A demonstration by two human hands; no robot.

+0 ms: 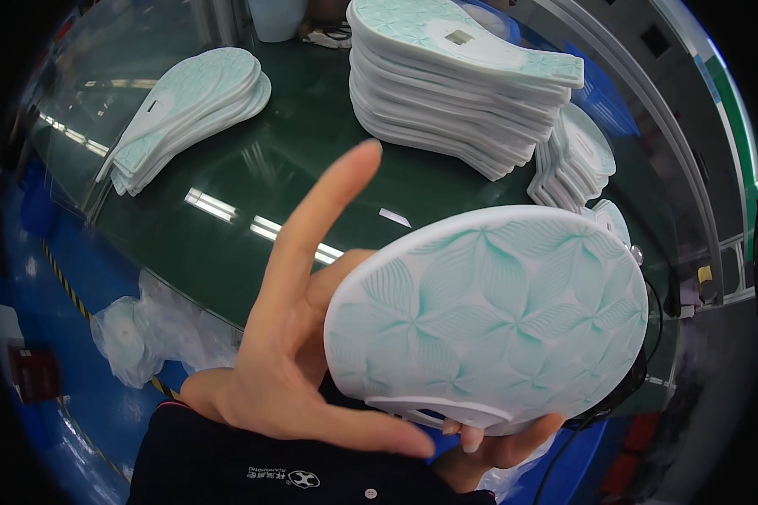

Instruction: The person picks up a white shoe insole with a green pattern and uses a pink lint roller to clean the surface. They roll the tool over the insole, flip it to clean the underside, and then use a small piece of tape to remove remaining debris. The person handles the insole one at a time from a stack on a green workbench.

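A white paddle-shaped plastic panel (488,303) with a teal leaf pattern is held up in front of me, its broad rounded end tilted toward the view. Near its lower edge sits a recessed section with a dark slot. My right hand (514,450) grips the panel from below, fingertips showing at that edge and the rest partly hidden. At the panel's left side is my left hand (290,345), index finger pointing up and thumb stretched apart. Its other fingers pass behind the panel, so whether they press on it is hidden.
Matching panels form a tall stack (455,101) at the far middle, a low stack (194,109) at far left and a smaller pile (574,156) at right. A small pale strip (395,218) lies on the dark green table (303,181). Clear plastic bags (156,328) lie at lower left.
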